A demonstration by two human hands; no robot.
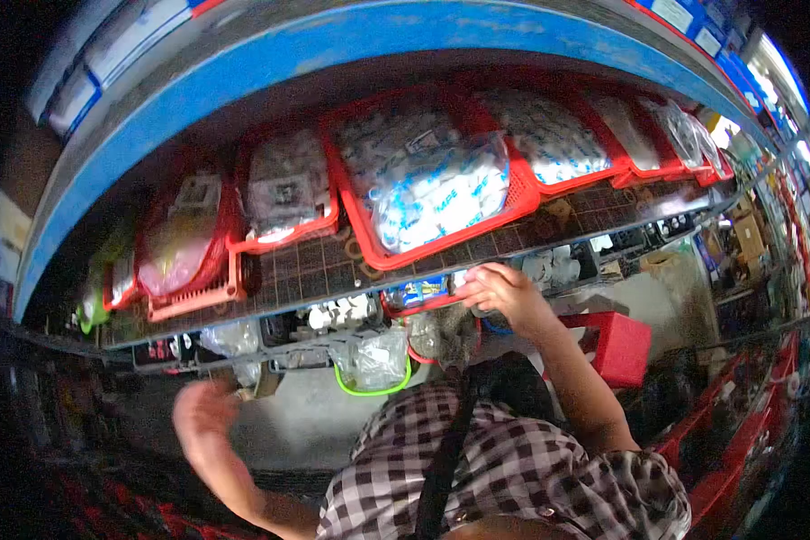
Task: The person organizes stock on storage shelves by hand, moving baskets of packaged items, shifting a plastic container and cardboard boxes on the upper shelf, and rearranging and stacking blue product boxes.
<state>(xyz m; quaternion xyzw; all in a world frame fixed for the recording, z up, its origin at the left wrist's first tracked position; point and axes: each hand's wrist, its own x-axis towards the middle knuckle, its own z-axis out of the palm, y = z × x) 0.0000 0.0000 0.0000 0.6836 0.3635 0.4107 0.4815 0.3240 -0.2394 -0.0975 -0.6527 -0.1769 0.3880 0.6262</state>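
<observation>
- Hovering at the front edge of the shelf (288, 281), the right hand (506, 295) has its fingers bent and drawn close together, thumb near the forefinger.
- A small white item (462, 281) shows right at those fingertips; I cannot tell whether they grip it or only pass in front of it.
- Just beside that hand, below the shelf edge, a blue packet (426, 292) lies in a red tray (407, 312).
- Lower and well apart, the left hand (205, 414) is blurred; how far its fingers are open, and whether they have hold of anything, I cannot tell.
- Above the right hand, a large red basket (389, 262) on the shelf carries clear bags (441, 202) with blue print.
- Between the two hands, on the lower level, white parts (344, 311) sit near a green-rimmed basket (373, 392) with a clear plastic bag (375, 353) in it.
- Near the right forearm is a red box (623, 349).
- A dark strap (444, 459) crosses the person's checked shirt (513, 450).
</observation>
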